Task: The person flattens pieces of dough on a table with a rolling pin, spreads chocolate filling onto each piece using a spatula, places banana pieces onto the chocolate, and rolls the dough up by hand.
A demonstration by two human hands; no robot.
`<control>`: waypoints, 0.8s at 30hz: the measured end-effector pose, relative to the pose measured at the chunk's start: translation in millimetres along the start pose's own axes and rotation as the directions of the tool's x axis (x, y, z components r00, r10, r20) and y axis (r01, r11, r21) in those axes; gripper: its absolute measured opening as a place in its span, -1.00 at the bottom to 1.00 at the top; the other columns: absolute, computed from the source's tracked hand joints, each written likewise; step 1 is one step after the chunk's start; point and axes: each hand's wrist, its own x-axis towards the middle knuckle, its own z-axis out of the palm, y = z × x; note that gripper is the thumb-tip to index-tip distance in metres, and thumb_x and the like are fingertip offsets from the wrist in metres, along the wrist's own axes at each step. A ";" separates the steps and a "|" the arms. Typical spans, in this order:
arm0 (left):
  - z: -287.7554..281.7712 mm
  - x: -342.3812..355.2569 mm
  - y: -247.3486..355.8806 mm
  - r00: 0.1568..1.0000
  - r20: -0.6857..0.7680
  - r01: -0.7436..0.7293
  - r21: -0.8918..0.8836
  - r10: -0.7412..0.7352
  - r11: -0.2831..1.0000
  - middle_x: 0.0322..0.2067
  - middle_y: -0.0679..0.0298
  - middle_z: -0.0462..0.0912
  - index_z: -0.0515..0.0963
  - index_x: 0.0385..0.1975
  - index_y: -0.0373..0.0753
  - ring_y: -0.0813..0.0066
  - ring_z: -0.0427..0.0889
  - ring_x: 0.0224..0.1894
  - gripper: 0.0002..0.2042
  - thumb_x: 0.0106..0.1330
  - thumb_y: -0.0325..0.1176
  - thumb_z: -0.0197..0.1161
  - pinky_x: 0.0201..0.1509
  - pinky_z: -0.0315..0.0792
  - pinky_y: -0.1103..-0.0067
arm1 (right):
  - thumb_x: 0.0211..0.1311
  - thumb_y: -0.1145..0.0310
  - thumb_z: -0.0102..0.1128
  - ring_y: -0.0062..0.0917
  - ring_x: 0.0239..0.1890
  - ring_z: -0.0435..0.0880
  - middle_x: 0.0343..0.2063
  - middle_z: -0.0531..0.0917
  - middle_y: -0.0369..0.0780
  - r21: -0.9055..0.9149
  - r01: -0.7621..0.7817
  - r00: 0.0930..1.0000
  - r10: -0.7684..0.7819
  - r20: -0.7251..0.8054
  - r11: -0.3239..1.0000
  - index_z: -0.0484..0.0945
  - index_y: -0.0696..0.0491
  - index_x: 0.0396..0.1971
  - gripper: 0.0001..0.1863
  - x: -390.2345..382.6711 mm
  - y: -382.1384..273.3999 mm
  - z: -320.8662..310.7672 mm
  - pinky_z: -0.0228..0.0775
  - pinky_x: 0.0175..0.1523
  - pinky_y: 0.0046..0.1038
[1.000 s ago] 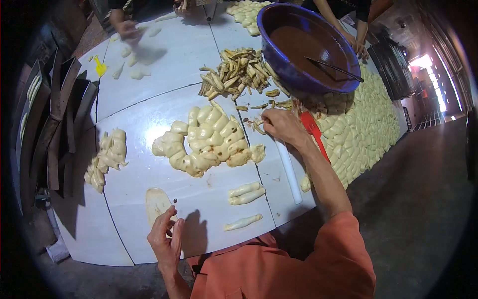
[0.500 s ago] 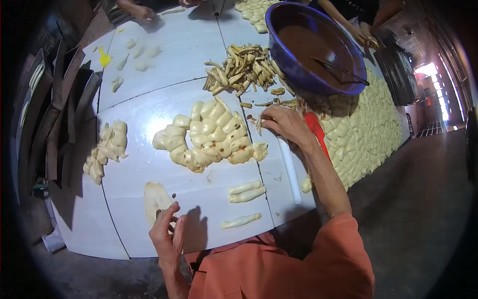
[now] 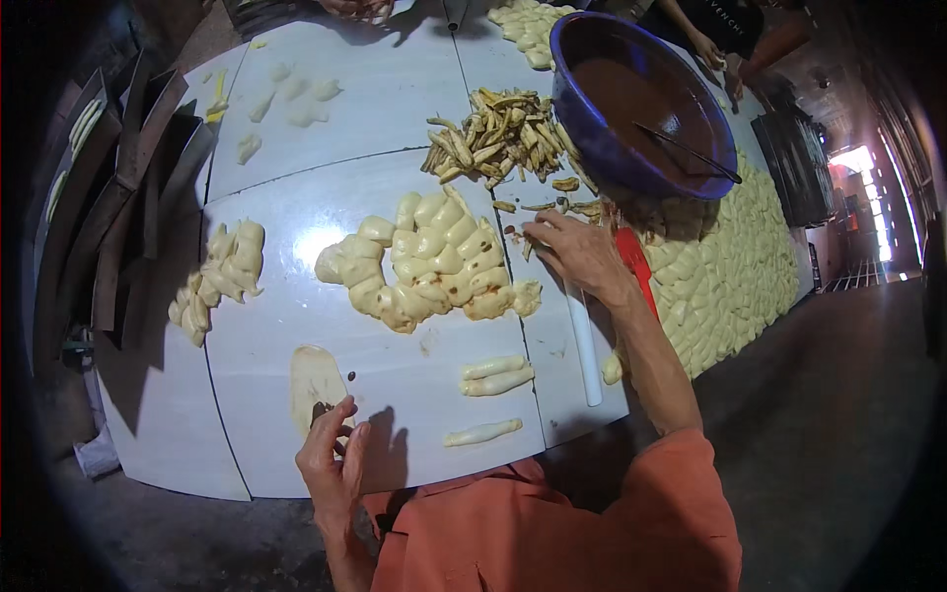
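Note:
Near the front edge my left hand [image 3: 333, 456] has its fingers curled around a dark brown lump [image 3: 320, 410], over the near end of a flattened oval of pale dough [image 3: 314, 377]. A small dark bit lies beside that dough. My right hand [image 3: 582, 259] reaches forward across the table, thumb and fingers drawn together at a thin banana strip [image 3: 527, 251]; its fingertips are partly hidden. Beyond it lies a heap of banana strips [image 3: 498, 136]. Under the right wrist runs a white rolling pin [image 3: 583, 350]. Filled dough rolls [image 3: 495, 377] lie between my hands.
A cluster of dough pieces [image 3: 424, 259] lies mid-table, a smaller one [image 3: 223, 268] left. A blue basin [image 3: 592, 128] of brown liquid stands far right, beside a red scraper [image 3: 634, 259] and massed dough pieces [image 3: 730, 286]. Dark metal trays [image 3: 123, 197] stand left. Other people's hands [image 3: 363, 10] work beyond.
The whole view has shifted slightly. My hands stay at nearly the same places on the table. At the far edge another person's hands have moved right.

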 end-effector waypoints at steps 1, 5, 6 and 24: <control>1.8 1.5 0.3 1.000 0.007 -0.007 -0.009 0.007 1.000 -0.08 0.12 0.78 0.65 0.14 -0.34 0.46 0.71 -0.29 -0.66 0.38 -0.47 0.36 -0.35 0.47 0.58 | 0.29 0.31 0.36 -0.27 -0.08 0.74 -0.02 0.68 -0.26 -0.030 0.050 0.999 -0.050 0.004 0.998 0.65 -0.05 0.05 -0.66 -0.7 8.1 7.3 0.63 -0.06 -0.23; 3.9 1.9 -2.7 0.999 -0.004 -0.040 -0.007 0.040 0.999 -0.11 0.12 0.78 0.65 0.13 -0.32 0.49 0.69 -0.33 -0.66 0.37 -0.49 0.38 -0.39 0.45 0.60 | 0.31 0.30 0.34 -0.22 -0.25 0.75 -0.25 0.72 -0.20 0.054 0.045 0.997 -0.041 -0.069 0.998 0.71 0.05 -0.13 -0.79 2.0 13.6 18.7 0.61 -0.12 -0.22; 4.6 1.9 -4.3 0.997 -0.017 -0.081 -0.001 0.081 0.997 -0.13 0.13 0.77 0.65 0.13 -0.31 0.53 0.67 -0.36 -0.66 0.36 -0.52 0.38 -0.43 0.44 0.62 | 0.31 0.30 0.34 -0.22 -0.25 0.75 -0.25 0.72 -0.20 0.055 0.047 0.997 -0.043 -0.069 0.997 0.71 0.05 -0.13 -0.79 3.4 15.4 21.9 0.61 -0.12 -0.22; -5.8 1.2 -12.1 0.993 -0.035 -0.116 0.002 0.116 0.993 -0.14 0.14 0.77 0.67 0.11 -0.31 0.56 0.65 -0.40 -0.67 0.35 -0.54 0.40 -0.45 0.46 0.63 | 0.20 0.24 0.26 -0.05 -0.17 0.72 -0.30 0.72 -0.02 0.126 -0.196 0.980 0.189 0.065 0.972 0.71 0.19 -0.22 -0.69 4.7 24.1 4.4 0.52 -0.01 -0.10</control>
